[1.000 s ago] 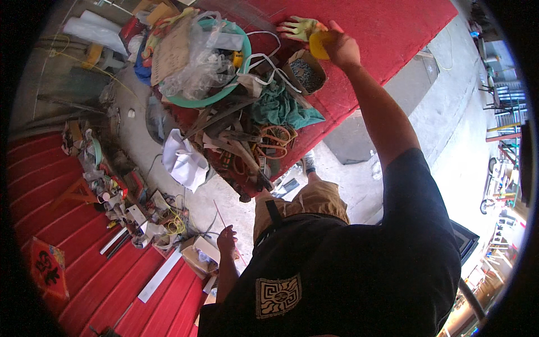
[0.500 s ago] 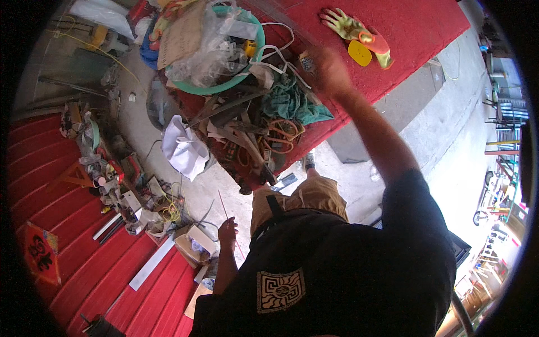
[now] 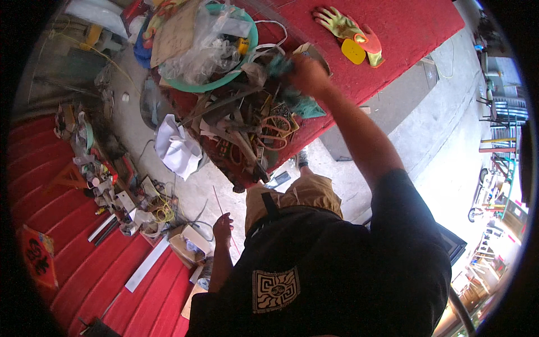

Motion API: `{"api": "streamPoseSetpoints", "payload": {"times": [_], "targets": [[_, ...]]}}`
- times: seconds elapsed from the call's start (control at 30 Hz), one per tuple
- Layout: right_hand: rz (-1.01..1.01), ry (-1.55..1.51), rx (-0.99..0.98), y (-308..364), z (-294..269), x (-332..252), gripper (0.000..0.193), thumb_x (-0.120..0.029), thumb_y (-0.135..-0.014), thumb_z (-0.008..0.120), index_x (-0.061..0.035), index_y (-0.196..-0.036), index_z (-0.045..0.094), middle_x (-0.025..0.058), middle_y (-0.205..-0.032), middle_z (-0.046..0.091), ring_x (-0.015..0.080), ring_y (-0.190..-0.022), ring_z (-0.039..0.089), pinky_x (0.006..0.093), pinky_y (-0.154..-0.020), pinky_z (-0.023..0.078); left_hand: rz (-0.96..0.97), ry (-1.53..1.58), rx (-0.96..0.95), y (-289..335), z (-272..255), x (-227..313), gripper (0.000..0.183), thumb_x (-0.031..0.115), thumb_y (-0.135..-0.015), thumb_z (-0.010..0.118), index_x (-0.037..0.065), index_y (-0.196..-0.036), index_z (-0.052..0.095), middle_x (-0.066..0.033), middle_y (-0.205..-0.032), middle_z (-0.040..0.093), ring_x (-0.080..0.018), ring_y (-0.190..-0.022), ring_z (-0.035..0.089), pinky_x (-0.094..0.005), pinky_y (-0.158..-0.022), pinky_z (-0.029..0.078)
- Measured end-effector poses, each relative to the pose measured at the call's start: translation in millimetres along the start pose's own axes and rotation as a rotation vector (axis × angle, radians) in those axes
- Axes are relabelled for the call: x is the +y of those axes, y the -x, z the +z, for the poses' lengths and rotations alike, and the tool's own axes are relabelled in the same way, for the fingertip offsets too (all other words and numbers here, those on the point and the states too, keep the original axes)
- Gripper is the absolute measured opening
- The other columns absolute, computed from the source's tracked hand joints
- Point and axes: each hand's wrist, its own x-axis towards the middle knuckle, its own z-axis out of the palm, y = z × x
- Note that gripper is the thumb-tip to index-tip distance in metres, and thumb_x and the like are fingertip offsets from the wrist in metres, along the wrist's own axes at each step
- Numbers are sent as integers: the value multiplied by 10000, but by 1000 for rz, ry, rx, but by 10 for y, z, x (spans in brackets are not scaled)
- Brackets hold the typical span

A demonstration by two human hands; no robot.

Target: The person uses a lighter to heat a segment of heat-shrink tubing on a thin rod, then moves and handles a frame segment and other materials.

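Observation:
My right hand (image 3: 307, 76) reaches over the red-covered table (image 3: 415, 22) with its fingers closed on a teal green cloth (image 3: 306, 106). One part of the cloth is pulled up by the fingertips, slightly blurred, while the rest hangs below the hand near the table edge. Low at my left side, my left hand (image 3: 223, 226) pinches a thin red rod (image 3: 218, 197), which runs above and below the fingers. A small open box (image 3: 314, 53) lies just behind my right hand, partly hidden by it.
A green basin (image 3: 208, 87) with plastic bags and cardboard sits on the table. Tools and metal scraps (image 3: 236, 137) crowd the near corner. Farther right lie gloves (image 3: 342, 25) and a yellow disc (image 3: 353, 51). A white bag (image 3: 177, 147) stands beside the table; boxes (image 3: 188, 244) line the red wall.
My right hand has come left and nearer from the small box to the cloth and lifted part of it. My left hand still has the red rod.

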Motion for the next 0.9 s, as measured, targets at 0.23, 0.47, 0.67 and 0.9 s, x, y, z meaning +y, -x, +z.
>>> {"api": "streamPoseSetpoints", "payload": {"times": [0.23, 0.47, 0.67, 0.9], "targets": [[155, 11, 481, -669, -1245, 235, 284, -267, -891, 725, -83, -1107, 731, 180, -1036, 740, 380, -975, 707, 469, -867, 564, -14, -14, 10, -61, -55, -69, 348, 313, -1053, 584, 68, -1270, 700, -49, -910, 702, -113, -701, 598, -269, -650, 509], [-96, 246, 448, -836, -1386, 189, 701, -80, -787, 740, -97, -1450, 516, 250, -1393, 551, 435, -1271, 551, 466, -1046, 496, 7, -12, 9, -7, -76, -10, 382, 354, -1060, 563, 72, -1283, 691, -42, -909, 693, -115, -692, 580, -278, -670, 509], [-379, 524, 454, -103, -399, 171, 362, -196, -840, 685, -108, -1191, 693, 148, -1115, 681, 366, -1068, 670, 474, -820, 577, -18, -3, 2, 28, -17, 21, 365, 335, -1065, 553, 77, -1286, 688, -34, -922, 679, -116, -716, 572, -275, -688, 502], [-375, 302, -144, 607, 562, 146, 393, -123, -888, 608, -112, -1281, 619, 146, -1096, 661, 342, -1053, 679, 459, -812, 585, 192, -20, 115, -81, -351, 97, 351, 323, -1067, 553, 78, -1279, 690, -19, -893, 669, -83, -698, 562, -246, -631, 478]]}}
